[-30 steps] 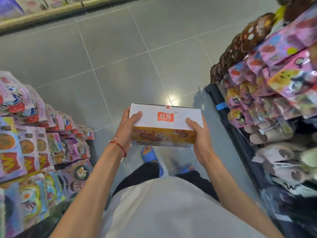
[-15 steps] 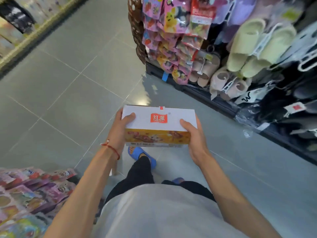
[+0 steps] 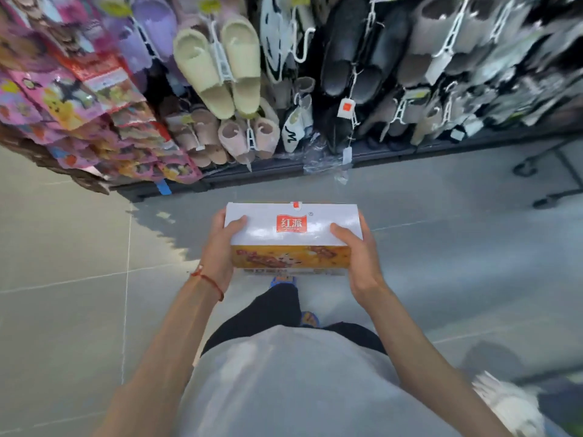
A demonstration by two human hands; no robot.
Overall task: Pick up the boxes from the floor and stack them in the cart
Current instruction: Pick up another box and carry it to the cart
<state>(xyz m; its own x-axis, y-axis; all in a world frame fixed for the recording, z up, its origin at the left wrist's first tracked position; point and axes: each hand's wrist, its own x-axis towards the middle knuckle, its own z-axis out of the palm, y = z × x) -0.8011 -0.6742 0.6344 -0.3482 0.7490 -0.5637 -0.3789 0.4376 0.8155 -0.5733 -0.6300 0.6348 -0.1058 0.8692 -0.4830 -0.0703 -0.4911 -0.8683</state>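
The box (image 3: 315,228) is held level before the person's waist, clear of the grey tiled floor (image 3: 63,247). Its white lid bears a red logo (image 3: 291,223) with the white characters 红派 and a small ® beside it, while the tiny Latin line beneath and the print on the orange front face are too blurred to read. The left hand (image 3: 220,247), a red cord (image 3: 208,280) at its wrist, grips the left end and the right hand (image 3: 362,260) the right end, thumbs on the lid and fingers wrapped round the ends. Beyond hangs a slipper rack (image 3: 347,74), with one white slipper (image 3: 291,137) marked "M".
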